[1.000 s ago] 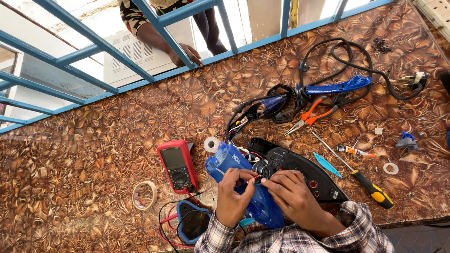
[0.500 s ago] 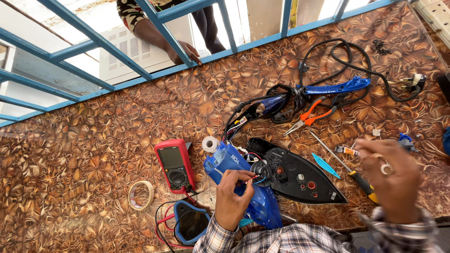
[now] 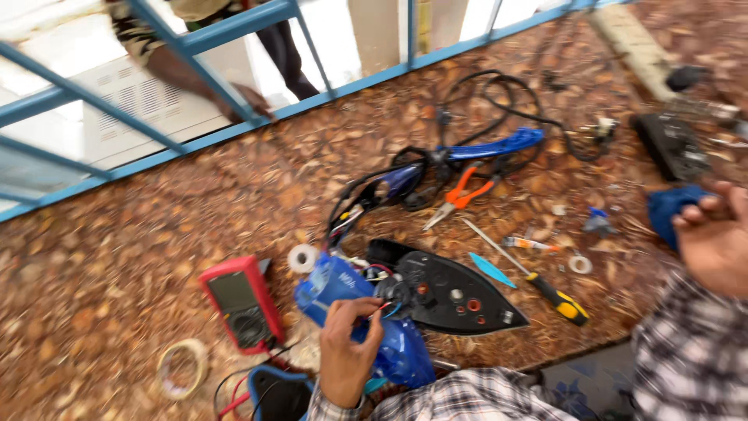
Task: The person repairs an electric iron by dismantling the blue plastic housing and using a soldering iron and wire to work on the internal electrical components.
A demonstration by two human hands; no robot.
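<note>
Left hand (image 3: 347, 355): you are pinching the thin wires at the blue iron body (image 3: 366, 327), low centre.
Right hand (image 3: 715, 234): fingers curled by the blue cloth (image 3: 668, 212) at 3 o'clock; I cannot tell if it grips.
Tip: keep the wires slack beside the black soleplate (image 3: 452, 292).

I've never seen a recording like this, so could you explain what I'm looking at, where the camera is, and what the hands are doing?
The camera sits on a person's head and looks down at a patterned brown worktop. No robot: these are bare hands. The left hand pinches thin wires at a blue iron housing, beside the iron's black soleplate. The right hand is raised by a blue cloth, empty as far as I can tell. Around lie a red multimeter, orange pliers, a yellow-handled screwdriver and a tape roll.
</note>
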